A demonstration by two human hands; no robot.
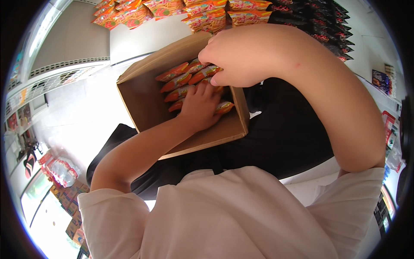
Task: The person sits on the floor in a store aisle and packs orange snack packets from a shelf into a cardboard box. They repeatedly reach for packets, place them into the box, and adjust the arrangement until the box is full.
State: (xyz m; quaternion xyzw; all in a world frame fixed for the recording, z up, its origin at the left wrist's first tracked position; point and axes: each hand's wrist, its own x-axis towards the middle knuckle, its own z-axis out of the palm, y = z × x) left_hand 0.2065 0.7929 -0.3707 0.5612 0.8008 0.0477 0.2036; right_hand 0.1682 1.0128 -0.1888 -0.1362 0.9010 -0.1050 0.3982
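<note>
A cardboard box (181, 142) stands open before me, tilted in the view, with rows of orange snack packets (176, 82) inside. Down in the box, my left hand (202, 105) lies on the packets at the near right, fingers bent over them. Whether it grips one cannot be seen. My right hand (231, 61) is at the box's far right rim, its thumb and fingers curled beside the upper packets; what lies between its fingers is hidden.
Beyond the box, a white shelf (142, 39) bears orange packets (207, 17) in rows, and black packets (310, 24) to their right. A wire rack (48, 81) is at the left. Plastic-wrapped bottles (64, 171) and stacked cartons (71, 200) stand at the lower left.
</note>
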